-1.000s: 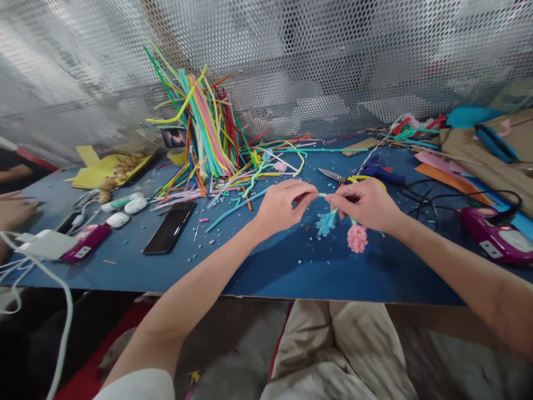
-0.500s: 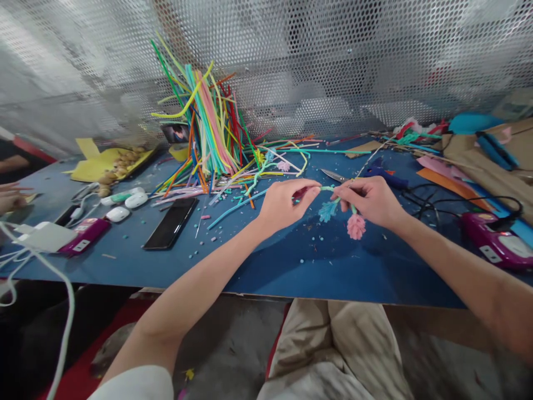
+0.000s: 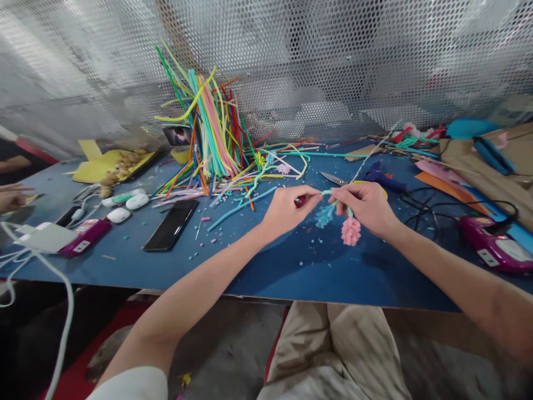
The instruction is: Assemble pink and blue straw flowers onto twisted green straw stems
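Observation:
Above the blue table, my left hand (image 3: 289,209) pinches the left end of a light green fuzzy stem (image 3: 326,192). My right hand (image 3: 361,204) grips the same stem a little to the right, fingers closed. A pink fuzzy flower (image 3: 351,231) and a light blue fuzzy flower (image 3: 324,215) hang beneath my right hand. A thin, pale twisted strand (image 3: 372,153) rises from behind that hand. Scissors (image 3: 333,178) lie just behind the hands, their handle partly covered by my right hand.
Upright colored pipe cleaners (image 3: 214,128) stand at the back. A black phone (image 3: 171,225) lies left of my left hand. At right are a blue glue gun (image 3: 385,178), black cables and a purple power strip (image 3: 495,244). Another person's hand (image 3: 14,198) is at far left.
The pink and blue flowers have shifted slightly left with my right hand. Both hands still hold the green stem, now closer together, and more of the scissors' yellow handle shows.

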Motion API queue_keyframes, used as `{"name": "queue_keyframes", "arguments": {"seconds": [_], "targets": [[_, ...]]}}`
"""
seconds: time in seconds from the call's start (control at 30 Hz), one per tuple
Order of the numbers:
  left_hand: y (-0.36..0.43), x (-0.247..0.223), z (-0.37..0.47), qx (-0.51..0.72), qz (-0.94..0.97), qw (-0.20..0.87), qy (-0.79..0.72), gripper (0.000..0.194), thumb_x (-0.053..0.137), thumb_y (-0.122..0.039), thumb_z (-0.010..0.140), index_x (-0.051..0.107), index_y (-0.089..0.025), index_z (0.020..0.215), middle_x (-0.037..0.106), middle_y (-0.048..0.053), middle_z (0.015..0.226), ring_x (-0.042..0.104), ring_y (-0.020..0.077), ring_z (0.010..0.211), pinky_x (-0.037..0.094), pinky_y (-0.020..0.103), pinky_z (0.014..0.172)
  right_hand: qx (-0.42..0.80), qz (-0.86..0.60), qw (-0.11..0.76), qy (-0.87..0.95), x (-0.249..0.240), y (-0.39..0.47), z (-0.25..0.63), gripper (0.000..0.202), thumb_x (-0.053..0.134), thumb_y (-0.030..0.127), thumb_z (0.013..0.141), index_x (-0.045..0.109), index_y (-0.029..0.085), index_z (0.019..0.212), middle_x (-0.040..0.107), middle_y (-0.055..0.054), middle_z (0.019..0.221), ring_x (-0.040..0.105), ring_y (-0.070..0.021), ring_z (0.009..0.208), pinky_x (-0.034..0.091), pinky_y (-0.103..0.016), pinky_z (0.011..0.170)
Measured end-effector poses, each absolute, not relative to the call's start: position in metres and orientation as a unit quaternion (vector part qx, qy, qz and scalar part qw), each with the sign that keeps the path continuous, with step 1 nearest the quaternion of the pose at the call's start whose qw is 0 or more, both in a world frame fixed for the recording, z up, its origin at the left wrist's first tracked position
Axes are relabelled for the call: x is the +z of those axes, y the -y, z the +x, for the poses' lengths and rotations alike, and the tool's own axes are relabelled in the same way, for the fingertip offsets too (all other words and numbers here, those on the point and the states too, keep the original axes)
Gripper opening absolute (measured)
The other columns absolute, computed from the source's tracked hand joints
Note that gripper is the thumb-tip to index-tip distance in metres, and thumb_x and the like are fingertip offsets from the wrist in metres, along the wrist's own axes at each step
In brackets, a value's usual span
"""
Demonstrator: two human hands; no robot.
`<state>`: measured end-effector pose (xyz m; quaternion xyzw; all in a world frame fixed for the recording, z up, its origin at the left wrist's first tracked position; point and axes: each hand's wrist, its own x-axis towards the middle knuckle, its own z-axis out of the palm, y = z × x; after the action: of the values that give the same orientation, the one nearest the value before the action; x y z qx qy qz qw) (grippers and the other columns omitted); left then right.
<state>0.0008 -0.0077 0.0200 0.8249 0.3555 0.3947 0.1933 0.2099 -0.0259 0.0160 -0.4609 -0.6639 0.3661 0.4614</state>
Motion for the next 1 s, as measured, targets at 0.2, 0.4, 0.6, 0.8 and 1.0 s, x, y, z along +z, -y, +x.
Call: {"name": "queue_keyframes", "arguments": {"seconds": [0.2, 0.4, 0.6, 0.8, 1.0], "targets": [[-0.003, 0.013, 0.001, 0.519, 0.676, 0.359, -0.381, 0.044, 0.043, -0.052, 0.102, 0.055, -0.022, 0.132, 0.067, 0.011, 0.129, 0.069, 0.0173, 0.099, 0.057, 0.032, 0.079, 0.428, -0.423, 0.532, 0.595, 0.010, 0.018, 0.213, 0.031, 0.065, 0.047, 0.090, 0.075, 0.020, 0.078, 0.063, -0.002, 0.061, 0.051, -0.0110, 0.048, 0.042, -0.027, 0.047], [-0.003, 0.001, 0.005, 0.467, 0.656, 0.502, -0.317, 0.055, 0.068, -0.054, 0.088, 0.053, -0.022, 0.129, 0.062, 0.013, 0.134, 0.066, 0.0214, 0.113, 0.056, 0.037, 0.094, 0.489, -0.429, 0.578, 0.492, 0.010, 0.009, 0.218, 0.032, 0.071, 0.055, 0.084, 0.076, 0.024, 0.086, 0.061, -0.002, 0.068, 0.055, -0.0132, 0.058, 0.040, -0.027, 0.047], [0.015, 0.000, 0.023, 0.416, 0.617, 0.617, -0.258, 0.051, 0.077, -0.043, 0.082, 0.055, -0.017, 0.120, 0.072, 0.013, 0.114, 0.073, 0.0211, 0.095, 0.060, 0.037, 0.085, 0.524, -0.407, 0.563, 0.492, 0.007, 0.017, 0.204, 0.036, 0.063, 0.058, 0.088, 0.075, 0.024, 0.091, 0.060, -0.001, 0.071, 0.056, -0.0147, 0.064, 0.048, -0.029, 0.058], [-0.001, 0.008, 0.008, 0.476, 0.570, 0.588, -0.321, 0.048, 0.076, -0.047, 0.080, 0.062, -0.017, 0.116, 0.075, 0.008, 0.101, 0.070, 0.0140, 0.065, 0.058, 0.028, 0.057, 0.470, -0.377, 0.521, 0.605, 0.006, 0.021, 0.201, 0.033, 0.062, 0.052, 0.091, 0.075, 0.024, 0.102, 0.066, -0.003, 0.082, 0.057, -0.0148, 0.070, 0.051, -0.032, 0.068], [-0.030, 0.017, -0.026, 0.502, 0.551, 0.582, -0.324, 0.039, 0.073, -0.051, 0.077, 0.065, -0.020, 0.099, 0.071, 0.003, 0.087, 0.062, 0.0107, 0.056, 0.050, 0.024, 0.043, 0.387, -0.384, 0.414, 0.729, 0.015, 0.016, 0.221, 0.028, 0.064, 0.045, 0.092, 0.076, 0.026, 0.106, 0.070, -0.004, 0.093, 0.059, -0.0145, 0.071, 0.051, -0.031, 0.067]]}}
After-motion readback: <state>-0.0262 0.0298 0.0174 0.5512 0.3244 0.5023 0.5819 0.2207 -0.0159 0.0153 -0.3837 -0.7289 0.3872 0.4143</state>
